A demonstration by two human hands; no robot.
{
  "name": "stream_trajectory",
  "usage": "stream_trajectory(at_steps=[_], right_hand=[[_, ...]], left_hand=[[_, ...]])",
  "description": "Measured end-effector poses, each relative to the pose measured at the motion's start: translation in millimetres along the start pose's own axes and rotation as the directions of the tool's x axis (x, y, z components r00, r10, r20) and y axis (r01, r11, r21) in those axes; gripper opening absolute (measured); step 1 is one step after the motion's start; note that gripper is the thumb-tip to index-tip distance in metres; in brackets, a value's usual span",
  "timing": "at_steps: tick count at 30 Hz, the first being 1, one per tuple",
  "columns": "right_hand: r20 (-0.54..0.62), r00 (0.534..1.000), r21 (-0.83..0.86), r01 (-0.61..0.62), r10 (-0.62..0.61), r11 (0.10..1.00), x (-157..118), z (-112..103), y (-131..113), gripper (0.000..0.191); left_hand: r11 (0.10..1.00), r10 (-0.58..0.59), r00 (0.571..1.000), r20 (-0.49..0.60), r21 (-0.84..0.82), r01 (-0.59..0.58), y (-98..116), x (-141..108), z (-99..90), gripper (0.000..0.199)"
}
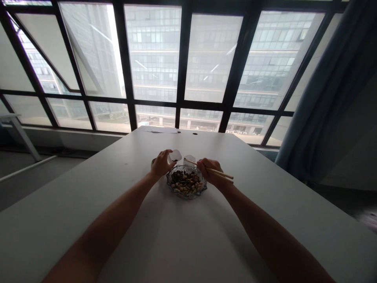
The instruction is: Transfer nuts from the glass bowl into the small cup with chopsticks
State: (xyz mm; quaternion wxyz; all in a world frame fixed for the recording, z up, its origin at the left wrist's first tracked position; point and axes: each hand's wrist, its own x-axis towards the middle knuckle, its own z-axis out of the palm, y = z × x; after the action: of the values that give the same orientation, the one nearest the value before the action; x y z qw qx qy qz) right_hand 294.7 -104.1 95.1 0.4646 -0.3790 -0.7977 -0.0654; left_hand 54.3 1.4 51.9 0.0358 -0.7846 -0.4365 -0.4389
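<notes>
My left hand (161, 163) grips a small translucent cup (176, 155), tilted, with something dark inside it. In my right hand (209, 169) is a pair of chopsticks (220, 173), their tips pointing left toward a second translucent cup (189, 160) behind the bowl. Between my hands stands a clear glass bowl (188, 195) with a wavy rim. It holds a mix of dark seeds and paler nuts (186, 181). Whether the chopstick tips hold anything is too small to tell.
The long white table (176, 239) stretches toward the windows. White paper sheets (159, 129) lie at its far end, near a dark round hole (194, 134). A blue curtain (318, 106) hangs at the right. A white metal frame (25, 137) stands at the left.
</notes>
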Motion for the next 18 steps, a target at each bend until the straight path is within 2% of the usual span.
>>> stream_trajectory(at_steps=[3,6,9,14,18], right_hand=[[-0.068,0.998,0.02,0.012,-0.01,1.0,0,8,0,0.034],[0.009,0.998,0.012,0.06,-0.06,0.998,0,17,3,0.03],[0.07,0.996,0.011,0.046,-0.047,0.999,-1,23,6,0.033],[-0.081,0.99,0.096,-0.105,0.113,0.99,0,16,10,0.038],[-0.122,0.962,0.223,-0.213,0.244,0.951,1,11,13,0.043]], left_hand=[[0.994,0.097,0.993,-0.06,-0.035,-0.099,-1,-1,1.0,0.05],[0.971,0.221,0.969,-0.114,-0.069,-0.23,-2,0,1.4,0.048],[0.942,0.31,0.942,-0.127,-0.089,-0.322,-2,1,1.9,0.047],[0.955,0.281,0.956,-0.086,-0.078,-0.287,-3,0,1.7,0.046],[0.976,0.209,0.978,-0.027,-0.052,-0.21,-1,0,-0.2,0.046]])
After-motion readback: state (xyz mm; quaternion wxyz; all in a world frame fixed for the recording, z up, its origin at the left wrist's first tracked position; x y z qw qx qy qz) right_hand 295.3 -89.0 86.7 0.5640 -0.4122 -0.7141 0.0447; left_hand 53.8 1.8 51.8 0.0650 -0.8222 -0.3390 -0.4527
